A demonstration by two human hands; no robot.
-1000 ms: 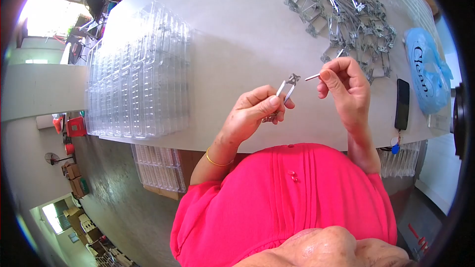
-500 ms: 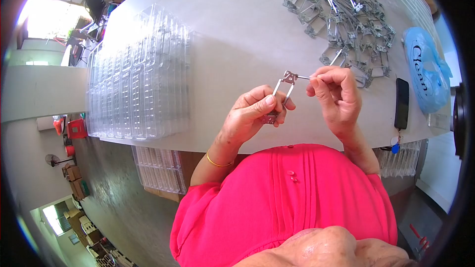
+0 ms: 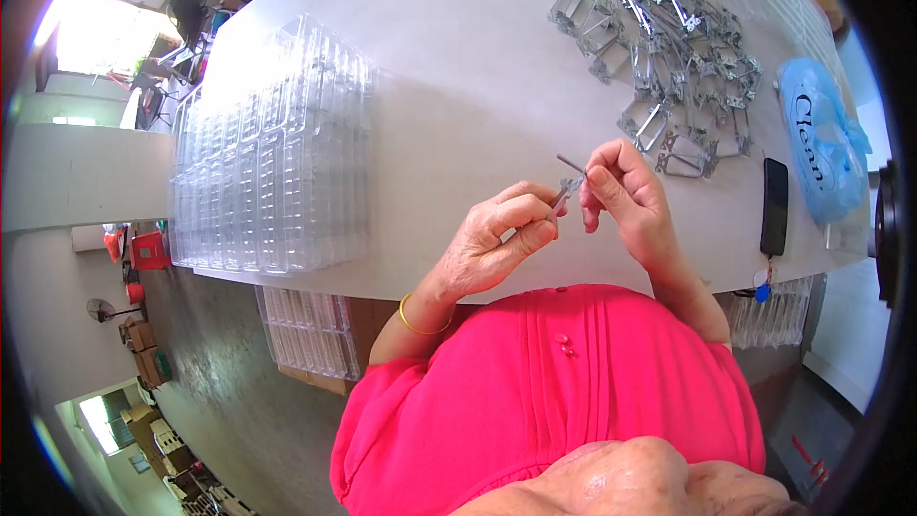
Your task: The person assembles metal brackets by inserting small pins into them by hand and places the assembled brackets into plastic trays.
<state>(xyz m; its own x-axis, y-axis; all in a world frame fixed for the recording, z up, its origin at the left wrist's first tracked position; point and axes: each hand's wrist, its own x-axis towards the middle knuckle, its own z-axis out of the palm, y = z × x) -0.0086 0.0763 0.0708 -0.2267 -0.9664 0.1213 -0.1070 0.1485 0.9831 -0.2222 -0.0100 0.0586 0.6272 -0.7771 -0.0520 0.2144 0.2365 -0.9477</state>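
Observation:
My left hand (image 3: 504, 237), with a yellow bangle at its wrist, is closed on a small jointed metal bracket (image 3: 567, 188). Most of the bracket is hidden behind the fingers. My right hand (image 3: 629, 199) is close beside it, thumb and forefinger pinched at a thin metal rod (image 3: 570, 163) that juts up and left. Whether the rod is joined to the bracket, I cannot tell. Farther up the table lies a tangled pile of similar metal brackets (image 3: 683, 48).
A tall stack of clear plastic trays (image 3: 272, 162) covers the table's left side. To the right are a black phone (image 3: 776, 205) with a blue tag (image 3: 762, 291) and a blue plastic bag (image 3: 817, 139) printed "Clean". More clear trays (image 3: 308, 330) sit below the table edge.
The bracket has been turned and now sits mostly within my left fingers. My right hand has moved slightly left and down, and the rod now points up and left from its fingertips.

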